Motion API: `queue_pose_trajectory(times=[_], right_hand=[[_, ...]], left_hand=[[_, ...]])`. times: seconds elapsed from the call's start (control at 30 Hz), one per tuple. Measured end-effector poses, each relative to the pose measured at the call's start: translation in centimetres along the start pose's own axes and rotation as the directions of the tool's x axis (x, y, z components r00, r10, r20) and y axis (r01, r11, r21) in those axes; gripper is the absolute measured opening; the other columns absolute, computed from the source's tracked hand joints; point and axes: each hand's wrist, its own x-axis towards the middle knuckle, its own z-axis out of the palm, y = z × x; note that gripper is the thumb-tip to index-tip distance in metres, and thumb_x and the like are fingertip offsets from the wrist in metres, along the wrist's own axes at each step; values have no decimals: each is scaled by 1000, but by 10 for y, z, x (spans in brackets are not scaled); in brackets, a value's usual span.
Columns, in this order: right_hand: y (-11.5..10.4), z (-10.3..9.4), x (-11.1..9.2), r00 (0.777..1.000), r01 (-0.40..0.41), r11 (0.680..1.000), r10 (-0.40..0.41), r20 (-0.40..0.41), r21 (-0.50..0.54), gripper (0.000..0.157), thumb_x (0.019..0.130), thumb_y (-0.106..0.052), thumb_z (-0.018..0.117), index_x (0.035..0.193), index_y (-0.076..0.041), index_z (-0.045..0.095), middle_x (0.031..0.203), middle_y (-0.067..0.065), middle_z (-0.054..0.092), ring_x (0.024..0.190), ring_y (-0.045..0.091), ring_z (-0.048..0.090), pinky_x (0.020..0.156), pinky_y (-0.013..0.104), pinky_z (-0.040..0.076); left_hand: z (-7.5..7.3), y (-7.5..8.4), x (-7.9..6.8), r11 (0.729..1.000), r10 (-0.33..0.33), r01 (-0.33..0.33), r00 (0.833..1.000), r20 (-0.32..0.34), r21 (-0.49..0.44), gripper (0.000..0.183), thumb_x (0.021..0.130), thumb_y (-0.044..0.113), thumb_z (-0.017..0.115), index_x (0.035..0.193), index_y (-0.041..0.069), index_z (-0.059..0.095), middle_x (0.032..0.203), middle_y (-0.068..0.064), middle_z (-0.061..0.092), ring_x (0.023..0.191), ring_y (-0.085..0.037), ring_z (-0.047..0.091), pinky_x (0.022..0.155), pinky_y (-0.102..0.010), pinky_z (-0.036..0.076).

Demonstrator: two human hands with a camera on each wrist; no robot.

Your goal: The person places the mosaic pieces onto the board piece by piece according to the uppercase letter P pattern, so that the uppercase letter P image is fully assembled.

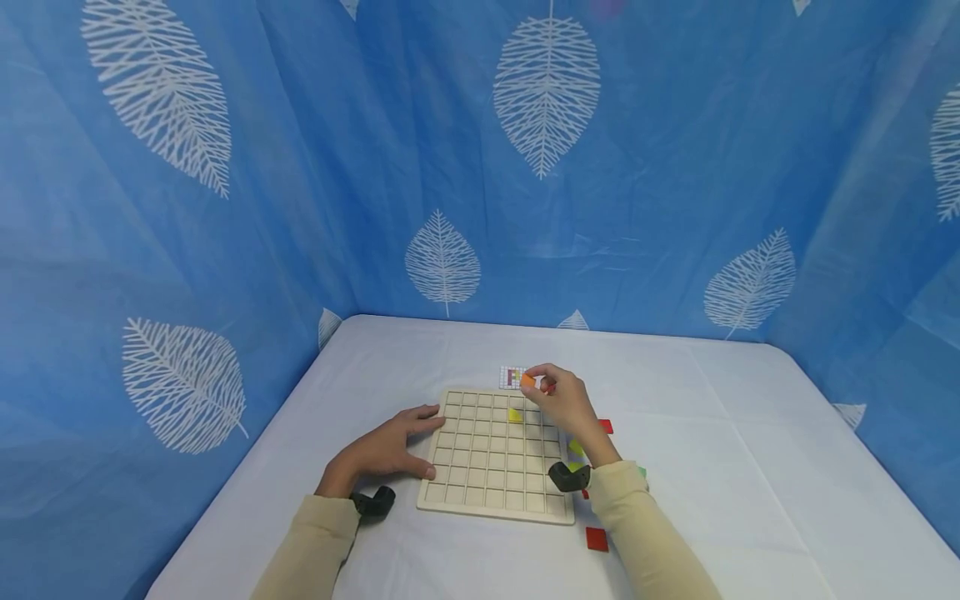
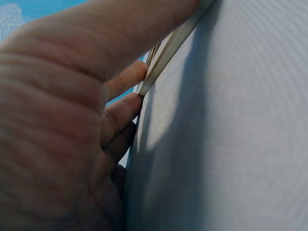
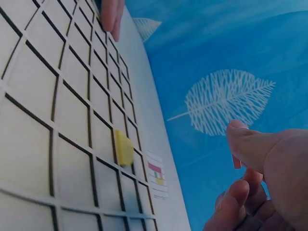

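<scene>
A pale wooden grid board lies on the table, with one yellow piece in a cell near its far side. My left hand rests along the board's left edge, thumb and fingertips touching it, fingers loosely extended. Above the far right part of the board, my right hand pinches a small orange tile between thumb and finger. A bit of red shows by its other fingers; whether they hold it is unclear. In the right wrist view the thumb partly hides the pinched tile.
A small printed pattern card lies just beyond the board. Right of the board are loose tiles: a red one, another red one, a yellow one and a green one, some partly behind my right forearm. A blue leaf-patterned curtain surrounds the table.
</scene>
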Motion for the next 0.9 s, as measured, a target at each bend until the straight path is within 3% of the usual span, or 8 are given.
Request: queue_pose_trajectory(times=[0.37,0.9], right_hand=[[-1,28,2,998,10,1000,-11,56,28,27,94,-22,72,120,-13,69,85,4,57,62,14,45,57,28,39],[9,48,2,997,12,1000,-14,82,18,24,93,-20,72,116,-13,71,78,2,54,59,14,42,59,30,38]], left_hand=[[0,0,0,1000,1,-1,1000,-1,4,96,68,40,92,151,21,47,165,-3,27,155,-36,17,121,-61,22],[1,0,2,1000,-25,25,1000,-16,4,96,66,39,93,150,23,49,165,-1,28,155,-36,18,121,-61,22]])
